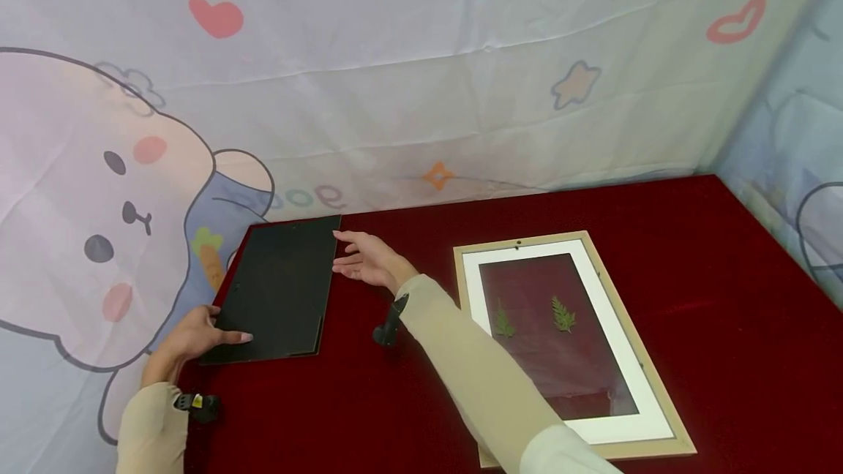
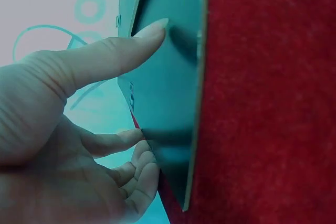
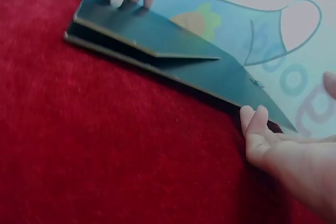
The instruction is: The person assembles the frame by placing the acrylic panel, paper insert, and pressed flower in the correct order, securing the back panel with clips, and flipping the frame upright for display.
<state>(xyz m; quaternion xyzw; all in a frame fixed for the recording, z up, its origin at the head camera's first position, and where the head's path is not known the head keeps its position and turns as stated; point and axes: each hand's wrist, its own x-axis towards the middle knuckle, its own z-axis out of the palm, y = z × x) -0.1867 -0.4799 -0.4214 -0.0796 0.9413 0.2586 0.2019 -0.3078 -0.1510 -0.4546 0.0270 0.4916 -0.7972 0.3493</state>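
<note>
A thin black backing board (image 1: 276, 291) lies toward the table's left side. My left hand (image 1: 194, 335) holds its near left corner, the thumb (image 2: 115, 59) over the top face and the other fingers along the edge. Beside the board's right edge is my right hand (image 1: 372, 260), palm turned partly up with fingers extended. In the right wrist view its fingertips (image 3: 258, 116) meet that edge. A narrower black flap (image 3: 126, 27) stands slightly raised from the board there, under the left hand's fingers.
At the right lies a light wooden picture frame (image 1: 634, 342) with a white mat (image 1: 615, 346). Two green fern leaves (image 1: 563, 315) show within its dark window; the right forearm (image 1: 487, 379) covers part of it. Dark red cloth (image 1: 724, 298) covers the table, and a printed curtain (image 1: 408, 79) hangs behind.
</note>
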